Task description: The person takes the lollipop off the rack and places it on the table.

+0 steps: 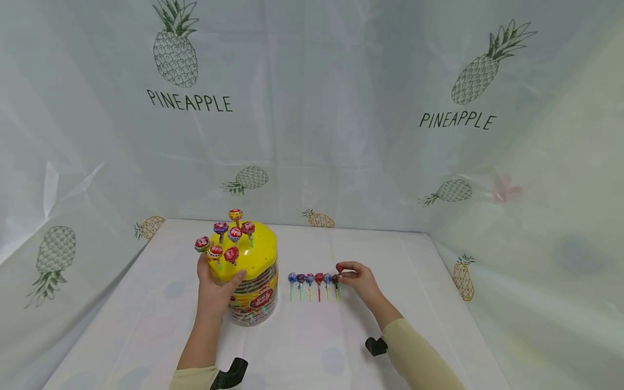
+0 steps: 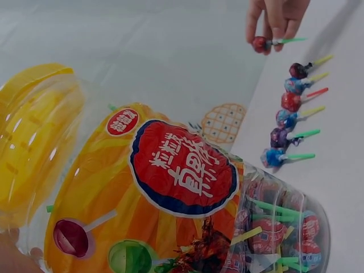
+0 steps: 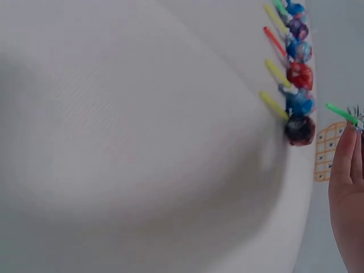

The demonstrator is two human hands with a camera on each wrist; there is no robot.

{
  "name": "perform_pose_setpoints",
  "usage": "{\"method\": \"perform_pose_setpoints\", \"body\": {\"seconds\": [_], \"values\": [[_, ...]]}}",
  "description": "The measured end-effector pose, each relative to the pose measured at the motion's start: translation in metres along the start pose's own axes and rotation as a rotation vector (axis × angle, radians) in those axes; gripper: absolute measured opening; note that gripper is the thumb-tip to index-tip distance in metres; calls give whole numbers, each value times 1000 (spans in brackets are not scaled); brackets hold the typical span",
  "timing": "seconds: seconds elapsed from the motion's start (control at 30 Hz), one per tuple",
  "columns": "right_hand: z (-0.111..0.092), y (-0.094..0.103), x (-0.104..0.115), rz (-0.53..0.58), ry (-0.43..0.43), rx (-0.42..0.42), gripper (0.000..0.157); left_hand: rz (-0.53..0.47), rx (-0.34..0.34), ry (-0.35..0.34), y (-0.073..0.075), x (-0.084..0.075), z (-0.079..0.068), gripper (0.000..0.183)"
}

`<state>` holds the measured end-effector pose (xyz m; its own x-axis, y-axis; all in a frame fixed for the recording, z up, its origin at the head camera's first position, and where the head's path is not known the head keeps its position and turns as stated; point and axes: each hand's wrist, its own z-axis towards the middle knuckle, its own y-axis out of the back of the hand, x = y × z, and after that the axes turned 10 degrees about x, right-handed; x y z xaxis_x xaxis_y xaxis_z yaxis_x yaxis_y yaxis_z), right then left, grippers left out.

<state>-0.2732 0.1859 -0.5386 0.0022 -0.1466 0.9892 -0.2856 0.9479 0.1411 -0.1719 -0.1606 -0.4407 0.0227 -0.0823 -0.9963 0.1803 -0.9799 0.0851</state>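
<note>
My left hand grips a clear jar of lollipops near its yellow lid, thumb on the near side. Several wrapped lollipops stand upright in the lid. The left wrist view shows the jar's orange label close up, the jar looking tilted there. My right hand pinches a red-wrapped lollipop with a green stick, held just above the table at the right end of a row. That row of lollipops lies side by side, sticks toward me.
A white cloth covers the table. Behind it hangs a pale curtain printed with pineapples. Black straps with camera mounts sit on both wrists.
</note>
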Motion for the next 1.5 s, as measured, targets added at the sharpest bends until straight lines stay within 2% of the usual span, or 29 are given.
{"method": "perform_pose_setpoints", "body": {"seconds": [0.4,0.6,0.83,1.1,1.5], "values": [[3,13,-30,-113,-154,-69,40,-2,11,-10,0,2,0,104],[3,15,-41,-147,-163,-59,40,2,12,-25,0,2,0,104],[3,16,-41,-201,-145,-49,42,-18,10,-54,0,3,1,102],[6,13,-37,-255,-152,-5,41,-16,2,-40,0,1,0,102],[10,11,-32,-351,-228,9,42,-13,10,-50,1,2,1,103]]}}
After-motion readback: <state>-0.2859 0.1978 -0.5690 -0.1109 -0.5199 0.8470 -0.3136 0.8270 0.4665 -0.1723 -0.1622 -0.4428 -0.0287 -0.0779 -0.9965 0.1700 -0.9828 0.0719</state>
